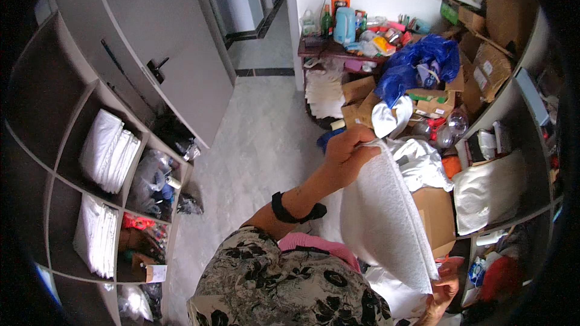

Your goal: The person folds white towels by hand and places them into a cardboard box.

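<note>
A folded white terry towel (pixel 380 208) hangs between my two hands, in front and to the right of my body. My left hand (pixel 349 151) pinches its upper corner, with the knuckles turned up. At the lower right corner, my right hand (pixel 444 287) grips the edge near the hem; part of that hand is cut by the shelf shadow. Just beyond the towel stands a cardboard box (pixel 432 217) with crumpled white fabric (pixel 421 163) on top. On the right shelf lies another white towel (pixel 489 194).
Left shelves (pixel 147 163) hold stacked white linens (pixel 108 151) and plastic bags. A grey door (pixel 176 54) stands ajar beside a doorway. Ahead, a cluttered dark table (pixel 312 50) carries a light-blue kettle (pixel 345 25) and bottles. A blue plastic bag (pixel 398 65) and cardboard pile up at right.
</note>
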The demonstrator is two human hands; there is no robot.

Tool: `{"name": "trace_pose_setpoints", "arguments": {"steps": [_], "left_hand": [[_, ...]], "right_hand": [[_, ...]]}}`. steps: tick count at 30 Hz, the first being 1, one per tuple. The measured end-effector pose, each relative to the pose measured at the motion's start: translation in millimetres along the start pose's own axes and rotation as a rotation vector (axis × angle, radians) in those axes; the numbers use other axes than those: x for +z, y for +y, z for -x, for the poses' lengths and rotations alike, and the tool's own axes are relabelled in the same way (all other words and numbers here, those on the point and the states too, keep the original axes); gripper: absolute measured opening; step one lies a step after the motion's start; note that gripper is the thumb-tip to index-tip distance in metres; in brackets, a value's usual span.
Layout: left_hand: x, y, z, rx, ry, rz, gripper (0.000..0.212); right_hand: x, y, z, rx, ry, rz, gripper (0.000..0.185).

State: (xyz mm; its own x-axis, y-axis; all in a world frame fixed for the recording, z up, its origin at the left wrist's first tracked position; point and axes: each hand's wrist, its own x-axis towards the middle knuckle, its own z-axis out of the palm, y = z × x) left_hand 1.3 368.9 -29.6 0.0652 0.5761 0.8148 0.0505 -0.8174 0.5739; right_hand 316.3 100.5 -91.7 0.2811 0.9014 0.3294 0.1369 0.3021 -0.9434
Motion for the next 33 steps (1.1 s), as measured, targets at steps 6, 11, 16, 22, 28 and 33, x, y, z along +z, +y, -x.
{"name": "trace_pose_setpoints", "arguments": {"steps": [6,11,16,22,28,33], "left_hand": [[-9.2,27.5,-8.2,-0.036,-0.052,0.111,0.014],[-10.9,26.4,-19.2,-0.071,-0.008,0.196,0.014],[-16.7,6.0,-32.8,-0.333,-0.028,0.275,0.007],[-7.0,-21.7,-39.1,-0.439,-0.295,0.643,0.007],[21.2,-46.8,-56.3,-0.453,-0.571,0.470,0.008],[46.5,-45.0,-83.2,-0.262,-0.485,0.542,0.012]], "right_hand": [[9.6,-23.3,1.1,0.074,-0.150,0.485,0.015],[-3.6,-47.0,12.0,-0.015,-0.319,0.551,0.008],[-1.8,-51.5,-7.5,0.065,0.033,0.480,0.017],[-24.7,-72.2,-35.7,-0.110,0.198,0.443,0.014],[-50.1,-72.4,-73.5,-0.111,0.279,0.852,0.029],[-61.8,-100.8,-84.9,-0.168,0.360,0.891,0.017]]}}
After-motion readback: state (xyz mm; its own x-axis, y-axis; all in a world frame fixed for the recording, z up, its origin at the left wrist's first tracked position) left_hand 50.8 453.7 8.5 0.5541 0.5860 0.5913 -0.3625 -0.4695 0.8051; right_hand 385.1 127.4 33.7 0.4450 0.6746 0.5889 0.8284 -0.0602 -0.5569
